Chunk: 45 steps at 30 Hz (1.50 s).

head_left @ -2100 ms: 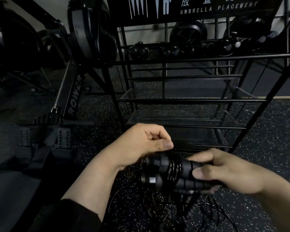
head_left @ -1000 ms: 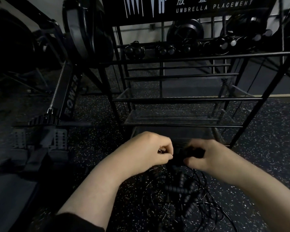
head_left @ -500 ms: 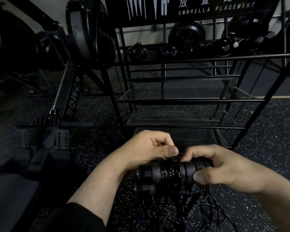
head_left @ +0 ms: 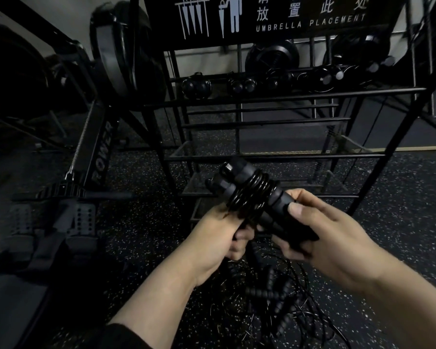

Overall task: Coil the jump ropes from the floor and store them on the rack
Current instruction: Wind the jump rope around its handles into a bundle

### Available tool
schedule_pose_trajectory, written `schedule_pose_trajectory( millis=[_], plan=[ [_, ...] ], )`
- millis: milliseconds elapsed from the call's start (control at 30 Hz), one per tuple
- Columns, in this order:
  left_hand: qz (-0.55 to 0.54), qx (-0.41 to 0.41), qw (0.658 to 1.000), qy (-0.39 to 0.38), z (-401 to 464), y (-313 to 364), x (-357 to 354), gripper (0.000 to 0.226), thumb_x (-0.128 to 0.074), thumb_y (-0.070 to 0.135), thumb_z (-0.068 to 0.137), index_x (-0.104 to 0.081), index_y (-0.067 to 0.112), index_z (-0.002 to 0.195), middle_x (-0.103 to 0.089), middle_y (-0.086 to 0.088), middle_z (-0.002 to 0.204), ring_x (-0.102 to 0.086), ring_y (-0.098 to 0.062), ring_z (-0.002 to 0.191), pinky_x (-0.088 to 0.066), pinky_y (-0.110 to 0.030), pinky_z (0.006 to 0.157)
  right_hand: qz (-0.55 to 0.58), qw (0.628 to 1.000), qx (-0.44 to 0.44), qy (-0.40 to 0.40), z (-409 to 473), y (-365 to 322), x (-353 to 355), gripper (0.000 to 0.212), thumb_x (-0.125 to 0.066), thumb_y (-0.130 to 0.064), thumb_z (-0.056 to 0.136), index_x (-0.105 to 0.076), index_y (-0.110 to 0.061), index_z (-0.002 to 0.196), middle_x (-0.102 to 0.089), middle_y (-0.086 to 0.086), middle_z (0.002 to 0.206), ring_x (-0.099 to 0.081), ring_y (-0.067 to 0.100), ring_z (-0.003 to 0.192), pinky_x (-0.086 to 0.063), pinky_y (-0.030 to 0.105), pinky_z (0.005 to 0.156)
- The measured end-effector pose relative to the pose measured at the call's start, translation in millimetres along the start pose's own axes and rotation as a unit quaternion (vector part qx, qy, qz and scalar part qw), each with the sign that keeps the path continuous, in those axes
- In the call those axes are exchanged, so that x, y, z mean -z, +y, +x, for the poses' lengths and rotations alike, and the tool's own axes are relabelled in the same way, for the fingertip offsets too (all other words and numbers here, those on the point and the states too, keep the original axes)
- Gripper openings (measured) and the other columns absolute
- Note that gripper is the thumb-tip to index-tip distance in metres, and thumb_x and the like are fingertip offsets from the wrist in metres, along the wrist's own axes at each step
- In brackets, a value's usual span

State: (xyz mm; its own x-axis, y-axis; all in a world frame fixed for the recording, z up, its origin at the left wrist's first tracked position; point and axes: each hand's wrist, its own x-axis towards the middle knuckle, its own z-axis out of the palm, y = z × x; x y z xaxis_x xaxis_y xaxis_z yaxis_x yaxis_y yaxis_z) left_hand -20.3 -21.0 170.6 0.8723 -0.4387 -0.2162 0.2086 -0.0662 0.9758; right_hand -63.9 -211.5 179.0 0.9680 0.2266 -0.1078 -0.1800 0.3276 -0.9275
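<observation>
A jump rope [head_left: 249, 195], its two black handles laid side by side and its glossy black cord wound in several tight turns round their middle, sits in the air between my hands, in front of the lower shelves of the black metal rack [head_left: 287, 156]. My right hand [head_left: 320, 238] is clamped on the lower ends of the handles, thumb pressed across the grip; my left hand [head_left: 219, 238] is curled round the cord just beneath the wraps, though what length it holds I cannot tell. The handles tilt up and to the left, their end caps pointing toward the rack. By my judgement this rope is nearly bundled, with the last of the cord still to be tucked and the bundle not yet set on a shelf. Several dark bundles [head_left: 239, 85] already lie on the rack's upper shelf; they may be ropes put away, but the gloom hides what they are. Below my wrists, a tangle of loose ropes [head_left: 275, 298] with ribbed handles and thin cords sprawls on the speckled rubber floor [head_left: 141, 235], so much of the job remains. A sign [head_left: 310, 20] reading UMBRELLA PLACEMENT tops the rack, and a rowing machine [head_left: 98, 157] marked POWER stands just to its left.
</observation>
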Motion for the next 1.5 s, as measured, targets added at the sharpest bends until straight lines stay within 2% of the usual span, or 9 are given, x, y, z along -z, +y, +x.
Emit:
schedule_pose_trajectory(
  millis=[100,367,500,600,733,933,1167,1367,1500],
  plan=[
    [0.030,0.011,0.999,0.013,2,0,-1,0.026,-0.038,0.021,0.109,-0.047,0.013,0.086,-0.036,0.005,0.061,-0.024,-0.007,0.048,-0.016,-0.025,0.048,-0.014,0.999,0.006,0.051,2,2,-2,0.021,-0.071,-0.031,0.087,-0.056,-0.018,0.095,-0.059,0.015,0.083,-0.052,0.023,0.064,-0.042,0.028,0.052],
    [0.214,0.006,0.977,0.012,7,-6,1,0.029,-0.044,0.031,0.108,-0.065,0.025,0.090,-0.047,0.016,0.055,-0.039,-0.003,0.046,-0.031,-0.024,0.048,-0.037,0.989,0.029,0.141,7,2,-2,0.032,-0.067,-0.036,0.081,-0.053,-0.015,0.101,-0.063,0.015,0.088,-0.052,0.024,0.067,-0.039,0.033,0.055],
    [0.383,-0.028,0.923,0.014,8,-8,0,0.028,-0.049,0.035,0.105,-0.062,0.016,0.088,-0.055,0.008,0.064,-0.056,-0.018,0.059,-0.045,-0.038,0.058,-0.186,0.965,0.023,0.185,10,8,-2,0.020,-0.066,-0.040,0.093,-0.056,-0.023,0.098,-0.055,0.006,0.074,-0.047,0.022,0.062,-0.037,0.039,0.058],
    [0.470,-0.048,0.881,0.022,5,-7,-1,0.030,-0.053,0.038,0.101,-0.061,0.017,0.082,-0.053,0.005,0.063,-0.049,-0.011,0.056,-0.035,-0.032,0.053,-0.335,0.922,0.024,0.193,10,11,2,0.019,-0.063,-0.047,0.094,-0.052,-0.033,0.100,-0.057,0.005,0.069,-0.043,0.016,0.052,-0.034,0.032,0.050],
    [0.524,-0.059,0.850,0.008,0,2,2,0.022,-0.056,0.040,0.097,-0.072,0.025,0.096,-0.068,0.006,0.078,-0.064,-0.011,0.072,-0.054,-0.033,0.067,-0.487,0.855,-0.016,0.178,13,17,10,0.026,-0.067,-0.051,0.091,-0.046,-0.038,0.100,-0.068,-0.002,0.081,-0.058,0.013,0.056,-0.044,0.025,0.047],
    [0.521,-0.101,0.847,-0.031,-4,22,20,0.010,-0.071,0.040,0.091,-0.072,0.030,0.091,-0.068,0.010,0.086,-0.060,-0.003,0.081,-0.052,-0.034,0.078,-0.503,0.861,-0.066,0.042,11,20,10,0.028,-0.075,-0.053,0.084,-0.054,-0.039,0.097,-0.061,-0.013,0.061,-0.048,-0.001,0.046,-0.035,0.015,0.045],
    [0.431,-0.106,0.893,-0.077,-7,24,34,0.018,-0.084,0.039,0.078,-0.071,0.027,0.079,-0.068,0.008,0.077,-0.060,-0.001,0.073,-0.052,-0.032,0.071,-0.475,0.873,-0.074,-0.085,2,13,5,0.045,-0.076,-0.074,0.067,-0.064,-0.046,0.100,-0.072,0.002,0.093,-0.066,0.014,0.088,-0.054,0.042,0.086],
    [0.270,-0.099,0.950,-0.123,-6,23,41,0.020,-0.085,0.019,0.079,-0.066,0.014,0.075,-0.054,0.014,0.061,-0.045,0.003,0.057,-0.036,-0.012,0.056,-0.281,0.944,-0.055,-0.165,-6,6,-3,0.038,-0.089,-0.047,0.071,-0.070,-0.027,0.097,-0.066,0.011,0.085,-0.057,0.019,0.078,-0.049,0.039,0.075],
    [0.166,-0.098,0.968,-0.160,-4,15,39,0.031,-0.086,0.056,0.067,-0.067,0.032,0.071,-0.053,0.008,0.062,-0.042,-0.003,0.057,-0.029,-0.018,0.053,-0.187,0.960,-0.053,-0.201,-11,-2,-6,0.036,-0.090,-0.034,0.074,-0.067,-0.025,0.100,-0.070,0.008,0.093,-0.062,0.021,0.085,-0.053,0.038,0.080]
  ],
)
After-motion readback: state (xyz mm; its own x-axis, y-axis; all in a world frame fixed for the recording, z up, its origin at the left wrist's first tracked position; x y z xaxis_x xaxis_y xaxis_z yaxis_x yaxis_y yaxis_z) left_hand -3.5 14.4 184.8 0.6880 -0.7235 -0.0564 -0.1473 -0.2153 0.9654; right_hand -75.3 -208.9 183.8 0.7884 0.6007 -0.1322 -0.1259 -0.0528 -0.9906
